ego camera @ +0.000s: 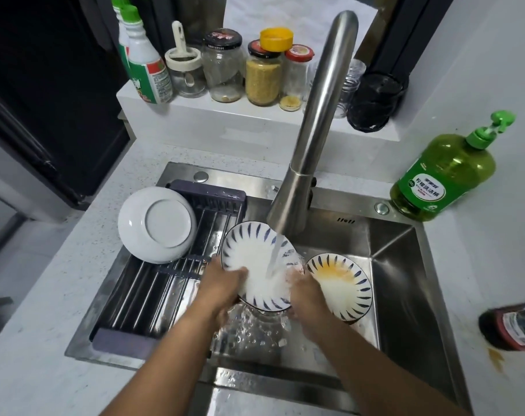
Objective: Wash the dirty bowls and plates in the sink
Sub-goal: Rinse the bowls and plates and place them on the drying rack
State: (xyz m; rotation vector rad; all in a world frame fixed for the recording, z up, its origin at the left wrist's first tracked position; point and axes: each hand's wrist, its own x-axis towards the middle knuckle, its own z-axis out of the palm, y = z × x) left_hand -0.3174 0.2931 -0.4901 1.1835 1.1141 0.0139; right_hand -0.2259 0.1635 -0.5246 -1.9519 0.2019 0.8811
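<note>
— Both forearms reach in from the bottom edge; what does the left hand (225, 280) do?

— It grips the left rim of a blue-striped plate (261, 265), thumb curled over onto the white inner face. That plate is held tilted above the sink (405, 265), under the faucet (312, 130).

— And the right hand (304, 291)?

— It holds the plate's right edge, fingers curled around it, partly blurred by running water. The stream lands on the plate's middle and spills off its lower rim in a sheet toward the sink floor.

— Any more dirty dishes?

— A second striped plate (342, 285) lies in the basin just right of the hands, smeared with orange-yellow residue near its upper part.

— What sits on the left?

— A drying rack (171, 280) spans the sink's left half, and a white bowl (157, 225) rests upside down on its far end.

— And on the bench (45, 310)?

— A green dish soap bottle (444, 172) stands at the sink's far right corner. A dark bottle (513, 327) lies at the right edge, an orange-brown stain beside it. Jars (243, 67) and a white cleaner bottle (145, 58) line the ledge behind the faucet.
</note>
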